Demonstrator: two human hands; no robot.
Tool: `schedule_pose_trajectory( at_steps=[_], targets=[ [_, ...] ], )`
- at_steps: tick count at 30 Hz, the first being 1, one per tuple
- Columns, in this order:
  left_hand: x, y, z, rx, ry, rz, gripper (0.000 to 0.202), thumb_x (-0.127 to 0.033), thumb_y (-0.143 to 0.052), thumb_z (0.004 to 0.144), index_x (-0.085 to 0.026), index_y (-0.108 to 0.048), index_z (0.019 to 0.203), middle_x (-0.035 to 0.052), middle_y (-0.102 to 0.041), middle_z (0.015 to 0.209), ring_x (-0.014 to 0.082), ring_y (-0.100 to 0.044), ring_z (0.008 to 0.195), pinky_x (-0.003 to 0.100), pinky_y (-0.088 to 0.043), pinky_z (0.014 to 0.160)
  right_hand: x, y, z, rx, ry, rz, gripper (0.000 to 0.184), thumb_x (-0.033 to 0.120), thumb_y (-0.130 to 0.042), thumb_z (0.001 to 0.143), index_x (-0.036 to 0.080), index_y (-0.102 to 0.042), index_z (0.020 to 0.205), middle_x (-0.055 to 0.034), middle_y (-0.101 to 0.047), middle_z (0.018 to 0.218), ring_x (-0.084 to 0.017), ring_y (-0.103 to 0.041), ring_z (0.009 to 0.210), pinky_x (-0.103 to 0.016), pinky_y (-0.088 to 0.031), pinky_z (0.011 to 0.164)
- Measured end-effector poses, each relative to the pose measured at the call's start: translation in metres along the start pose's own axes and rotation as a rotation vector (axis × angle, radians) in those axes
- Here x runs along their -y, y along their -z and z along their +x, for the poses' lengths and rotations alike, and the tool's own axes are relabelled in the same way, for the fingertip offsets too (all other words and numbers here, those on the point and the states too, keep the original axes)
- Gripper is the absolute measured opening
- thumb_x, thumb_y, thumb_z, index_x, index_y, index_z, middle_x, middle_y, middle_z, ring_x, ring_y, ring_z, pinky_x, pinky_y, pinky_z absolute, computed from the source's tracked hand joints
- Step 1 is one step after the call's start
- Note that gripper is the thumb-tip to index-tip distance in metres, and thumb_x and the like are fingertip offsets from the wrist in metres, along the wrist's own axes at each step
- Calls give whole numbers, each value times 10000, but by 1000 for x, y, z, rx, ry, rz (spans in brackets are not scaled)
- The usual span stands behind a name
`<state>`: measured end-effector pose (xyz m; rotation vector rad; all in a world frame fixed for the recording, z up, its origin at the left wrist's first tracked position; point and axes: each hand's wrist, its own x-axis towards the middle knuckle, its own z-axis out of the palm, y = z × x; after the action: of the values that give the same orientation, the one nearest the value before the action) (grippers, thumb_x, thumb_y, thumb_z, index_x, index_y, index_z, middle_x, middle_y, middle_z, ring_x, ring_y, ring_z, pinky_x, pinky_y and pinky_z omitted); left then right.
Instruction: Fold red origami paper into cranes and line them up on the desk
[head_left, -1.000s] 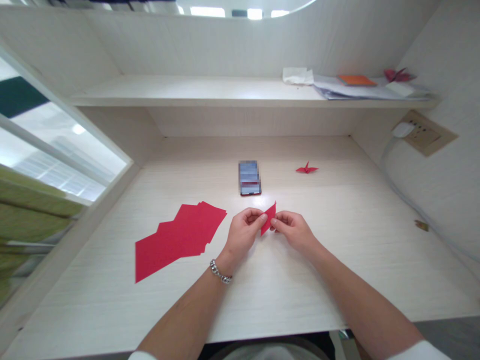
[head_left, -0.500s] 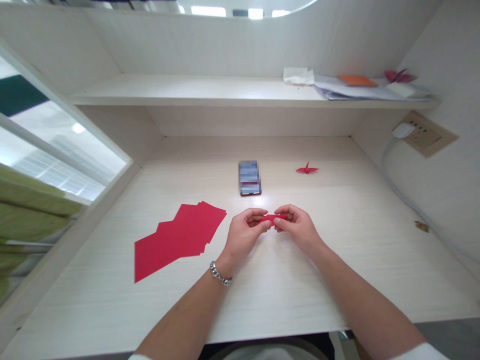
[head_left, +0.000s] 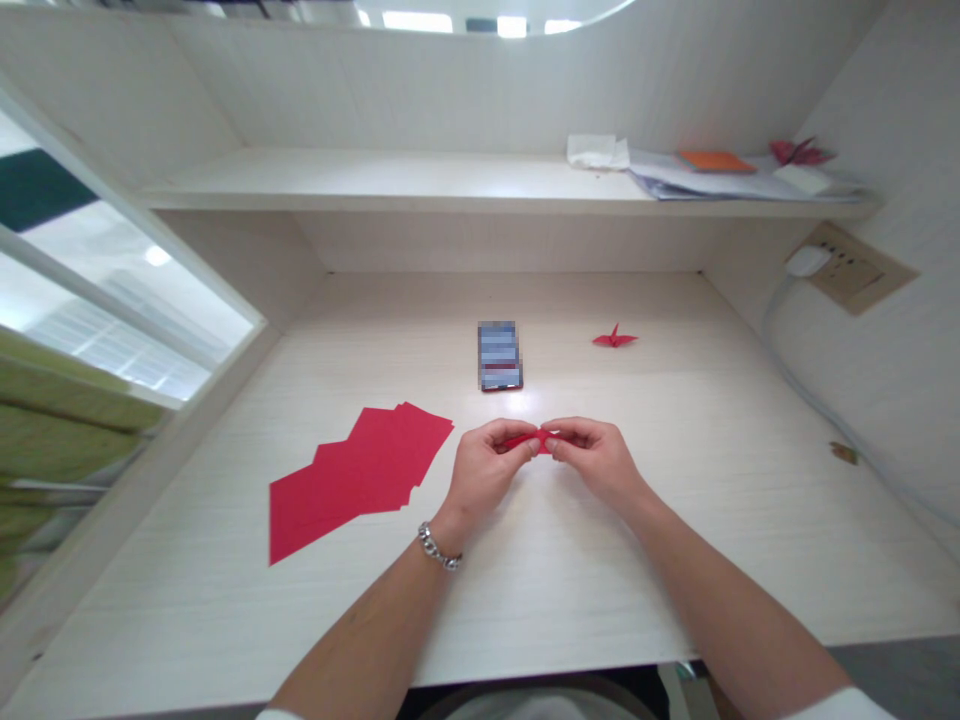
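Between my two hands is a small piece of folded red paper [head_left: 544, 442], partly hidden by the fingers. My left hand [head_left: 491, 460] pinches its left side between thumb and fingers; a silver chain bracelet [head_left: 439, 548] circles that wrist. The right side of the paper is pinched in my right hand [head_left: 592, 455]. Both thumbs lie on its near face, close to each other. Left of my hands, several sheets of red paper [head_left: 360, 470] lie fanned out on the desk. A folded red paper crane [head_left: 615, 338] rests farther back on the right.
A phone [head_left: 499, 356] with a blurred screen lies beyond my hands. Papers [head_left: 652, 185], an orange pad [head_left: 716, 161] and a red folded paper flower or bird [head_left: 801, 152] sit on the shelf [head_left: 360, 180]. A white cable [head_left: 814, 400] runs from the wall socket [head_left: 855, 268] at right.
My right hand's fingers have lowered and closed in slightly on the red paper. The paper has shifted a little in my grip, showing more between the thumbs. Everything else stays put.
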<state>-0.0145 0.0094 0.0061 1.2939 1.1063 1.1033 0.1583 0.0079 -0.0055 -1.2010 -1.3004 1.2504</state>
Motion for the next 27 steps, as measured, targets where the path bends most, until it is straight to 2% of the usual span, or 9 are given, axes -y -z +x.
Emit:
schedule_pose_trajectory(
  at_steps=[5,11,16,27],
  targets=[
    [-1,0,1,-2,-9,-17,183,-273,-746,718,-152,-723,854,75,-733,833,179,-673,741,295,-559,692,1,-2,-1,-21,26,30,203,280,-751,692,212,-763,882,-69,-745,921,-229,-681,850,-366,-538,782],
    [2,0,1,-6,-21,-45,155,-248,-743,715,-157,-729,839,65,-729,798,170,-662,711,289,-548,676,2,-2,-2,-4,40,58,175,239,-747,695,221,-768,868,-54,-747,853,-203,-677,753,-346,-545,712],
    [4,0,1,-18,-26,-40,88,-184,-727,705,-152,-726,786,61,-727,784,173,-664,717,288,-542,689,-1,-1,-1,-11,75,33,106,205,-741,689,216,-767,791,-46,-740,830,-205,-676,781,-328,-533,733],
    [3,0,1,89,9,-19,150,-233,-734,713,-143,-689,825,64,-715,820,175,-665,745,282,-541,686,3,-1,0,50,30,29,117,187,-735,678,201,-750,793,-35,-736,795,-190,-678,741,-303,-545,720]
  ],
)
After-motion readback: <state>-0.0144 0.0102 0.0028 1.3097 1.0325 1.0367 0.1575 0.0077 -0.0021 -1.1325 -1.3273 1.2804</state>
